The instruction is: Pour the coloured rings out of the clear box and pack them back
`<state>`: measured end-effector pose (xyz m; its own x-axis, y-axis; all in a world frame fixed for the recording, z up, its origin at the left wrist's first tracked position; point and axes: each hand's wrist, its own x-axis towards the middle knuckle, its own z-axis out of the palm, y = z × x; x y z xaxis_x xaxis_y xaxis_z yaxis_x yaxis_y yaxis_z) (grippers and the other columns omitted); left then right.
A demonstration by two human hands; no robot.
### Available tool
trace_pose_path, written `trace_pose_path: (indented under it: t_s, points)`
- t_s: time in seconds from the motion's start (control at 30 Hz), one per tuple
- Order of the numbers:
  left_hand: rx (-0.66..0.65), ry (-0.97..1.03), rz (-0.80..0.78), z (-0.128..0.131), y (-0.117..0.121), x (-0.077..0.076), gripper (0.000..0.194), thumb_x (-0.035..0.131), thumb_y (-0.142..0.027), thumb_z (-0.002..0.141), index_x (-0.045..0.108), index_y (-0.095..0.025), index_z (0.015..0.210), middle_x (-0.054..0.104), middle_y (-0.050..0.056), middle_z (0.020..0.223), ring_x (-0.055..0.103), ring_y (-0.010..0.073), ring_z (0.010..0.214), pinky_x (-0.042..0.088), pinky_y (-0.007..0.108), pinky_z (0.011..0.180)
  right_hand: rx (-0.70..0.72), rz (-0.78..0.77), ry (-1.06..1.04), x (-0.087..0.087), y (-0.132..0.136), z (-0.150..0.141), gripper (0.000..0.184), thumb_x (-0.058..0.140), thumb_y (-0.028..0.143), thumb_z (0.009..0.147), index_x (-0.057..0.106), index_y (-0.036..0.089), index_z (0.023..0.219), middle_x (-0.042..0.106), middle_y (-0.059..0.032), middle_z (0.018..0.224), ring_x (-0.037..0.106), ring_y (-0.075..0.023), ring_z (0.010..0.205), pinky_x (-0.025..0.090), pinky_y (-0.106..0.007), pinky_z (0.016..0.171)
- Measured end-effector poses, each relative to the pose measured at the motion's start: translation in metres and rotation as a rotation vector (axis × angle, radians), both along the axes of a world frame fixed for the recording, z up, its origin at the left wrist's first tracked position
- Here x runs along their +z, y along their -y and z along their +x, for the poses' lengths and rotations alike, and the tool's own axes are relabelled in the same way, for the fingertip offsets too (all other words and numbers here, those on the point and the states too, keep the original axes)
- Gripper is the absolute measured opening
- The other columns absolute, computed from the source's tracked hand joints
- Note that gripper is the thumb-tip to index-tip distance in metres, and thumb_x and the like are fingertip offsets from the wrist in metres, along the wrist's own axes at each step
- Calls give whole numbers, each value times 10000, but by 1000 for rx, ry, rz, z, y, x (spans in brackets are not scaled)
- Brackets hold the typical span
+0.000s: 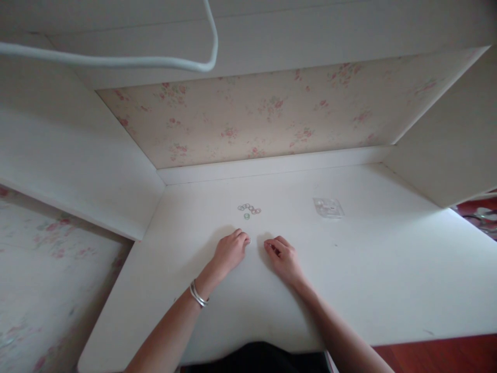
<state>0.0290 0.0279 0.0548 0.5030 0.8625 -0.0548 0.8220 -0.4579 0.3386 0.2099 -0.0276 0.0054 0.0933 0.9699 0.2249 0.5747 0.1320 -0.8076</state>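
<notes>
My left hand (232,247), with a silver bangle (199,294) on the wrist, is closed in a pinch over the white desk. A small pale ring (249,241) pokes out at its fingertips. To its right, my right hand (283,256) has its thumb and forefinger pressed together; whatever they may hold is too small to make out. A gap separates the two hands. Just beyond them lies a curved row of several small linked-looking rings (249,207), greenish at one end and reddish at the other. One greenish ring (247,216) rests apart, below the row.
A clear plastic packet (329,208) lies on the desk (380,269) farther right. White panels (438,140) close in both sides, with floral wallpaper (252,116) behind. A white bent tube (116,62) crosses overhead at upper left.
</notes>
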Motion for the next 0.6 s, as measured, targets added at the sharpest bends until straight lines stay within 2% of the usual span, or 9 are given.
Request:
trace_pose_path:
  t_s: [0.17, 0.33, 0.47, 0.6]
  points:
    - [-7, 20, 21, -2, -1, 3, 225, 401, -278, 919, 621, -236, 904, 629, 24, 940, 608, 151, 850, 439, 248, 743, -9, -2, 1, 1, 1, 0, 271, 443, 342, 899, 674, 203, 870, 615, -47, 810, 536, -115, 621, 408, -234, 567]
    - [103, 171, 106, -20, -8, 2, 180, 436, -262, 891, 609, -212, 887, 636, 28, 919, 598, 151, 872, 439, 254, 801, -1, -8, 13, 0, 1, 1, 276, 435, 341, 905, 670, 202, 866, 612, -45, 816, 540, -113, 633, 405, -230, 573]
    - [229, 349, 101, -43, -12, -13, 192, 446, -276, 874, 615, -186, 887, 649, 42, 907, 599, 153, 859, 450, 261, 806, 36, 11, 104, 0, 1, 0, 264, 431, 320, 906, 665, 203, 875, 616, -41, 823, 546, -120, 676, 409, -236, 627]
    - [371, 484, 25, -61, -9, -31, 257, 447, -354, 862, 628, -176, 899, 662, 42, 892, 601, 144, 781, 464, 260, 751, 82, 19, 280, 2, 0, -3, 251, 435, 314, 901, 669, 228, 880, 629, -35, 803, 552, -131, 695, 401, -265, 695]
